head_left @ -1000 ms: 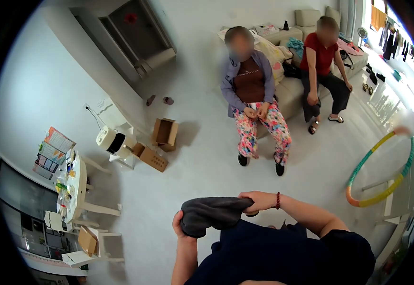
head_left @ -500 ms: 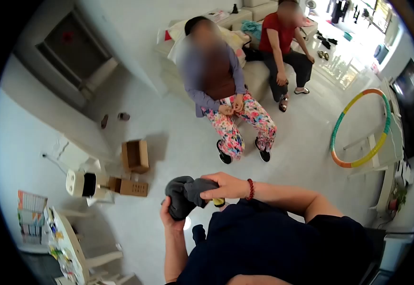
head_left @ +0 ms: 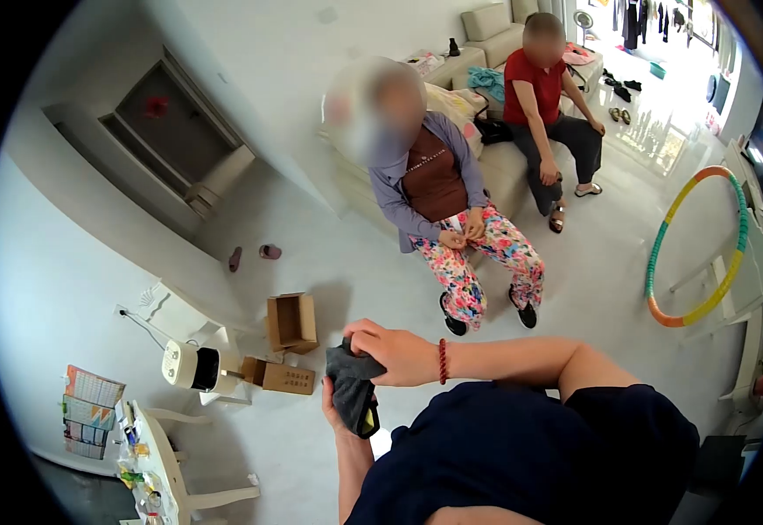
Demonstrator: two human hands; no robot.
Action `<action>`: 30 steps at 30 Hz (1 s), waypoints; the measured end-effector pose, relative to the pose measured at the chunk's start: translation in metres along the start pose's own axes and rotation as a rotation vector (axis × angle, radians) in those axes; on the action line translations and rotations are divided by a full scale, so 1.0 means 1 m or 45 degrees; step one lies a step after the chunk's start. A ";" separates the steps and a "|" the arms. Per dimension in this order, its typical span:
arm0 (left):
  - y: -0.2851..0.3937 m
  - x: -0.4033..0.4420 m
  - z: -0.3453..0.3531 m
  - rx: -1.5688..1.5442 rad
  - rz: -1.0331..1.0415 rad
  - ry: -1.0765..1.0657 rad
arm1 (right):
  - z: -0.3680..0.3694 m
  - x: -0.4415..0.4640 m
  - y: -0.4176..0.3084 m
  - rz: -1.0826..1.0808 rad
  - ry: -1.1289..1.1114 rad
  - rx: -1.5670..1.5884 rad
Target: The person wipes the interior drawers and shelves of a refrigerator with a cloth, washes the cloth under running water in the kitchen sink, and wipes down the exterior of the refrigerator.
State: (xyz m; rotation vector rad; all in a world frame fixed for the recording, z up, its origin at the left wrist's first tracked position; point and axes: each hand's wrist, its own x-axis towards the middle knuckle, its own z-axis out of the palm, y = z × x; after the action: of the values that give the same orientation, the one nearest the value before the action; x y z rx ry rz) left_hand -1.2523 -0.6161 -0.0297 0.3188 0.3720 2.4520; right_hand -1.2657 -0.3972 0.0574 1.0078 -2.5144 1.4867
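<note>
A dark grey piece of cloth point(head_left: 350, 385) with a bit of yellow at its lower edge is held up in front of my dark blue shirt. My right hand point(head_left: 399, 354), with a red beaded bracelet on the wrist, is closed on its upper part, fingers bent into the fabric. From below and to the left, my left hand point(head_left: 336, 408) grips the cloth's side; most of its fingers are hidden behind the fabric. Exactly what kind of cloth item this is cannot be made out.
Two people sit on a sofa point(head_left: 451, 66) ahead. Two cardboard boxes point(head_left: 291, 322) lie on the floor at left, near a chair with a cream appliance point(head_left: 191, 365). A cluttered table point(head_left: 167, 464) stands lower left. A colourful hoop point(head_left: 657, 254) leans at right.
The grey cloth has gone from a rounded bundle to a narrower, hanging shape. My right hand has moved up and left over it. The camera view has shifted, moving the room rightward and down.
</note>
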 end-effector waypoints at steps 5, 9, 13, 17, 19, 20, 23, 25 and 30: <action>-0.024 0.029 0.039 0.493 0.481 0.777 | 0.030 0.001 -0.015 -0.559 -0.021 -0.166; -0.035 0.030 0.002 0.309 0.325 0.724 | 0.040 -0.007 0.000 -0.752 -0.133 -0.289; -0.065 0.026 0.038 0.456 0.154 1.046 | 0.041 0.009 0.030 -0.391 -0.009 -0.219; -0.066 0.023 0.060 0.243 -0.002 0.897 | 0.015 0.033 0.071 0.149 0.009 0.020; -0.066 0.019 0.060 0.207 0.050 0.844 | 0.026 0.030 0.078 0.207 -0.096 0.156; -0.065 0.015 0.058 0.178 0.077 0.827 | 0.031 0.028 0.080 0.241 -0.157 0.226; -0.063 0.002 0.058 0.186 0.145 0.809 | 0.047 0.030 0.078 0.298 -0.254 0.558; -0.062 -0.008 0.061 0.195 0.200 0.825 | 0.053 0.032 0.072 0.339 -0.347 0.724; -0.057 -0.041 0.062 0.105 0.282 0.864 | 0.076 0.032 0.062 0.255 -0.496 0.751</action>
State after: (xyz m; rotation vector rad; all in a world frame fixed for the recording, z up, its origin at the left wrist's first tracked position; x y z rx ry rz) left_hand -1.1701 -0.5863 0.0032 -0.4841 0.7536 2.7121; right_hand -1.3048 -0.4544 -0.0193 1.2428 -2.5221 2.3935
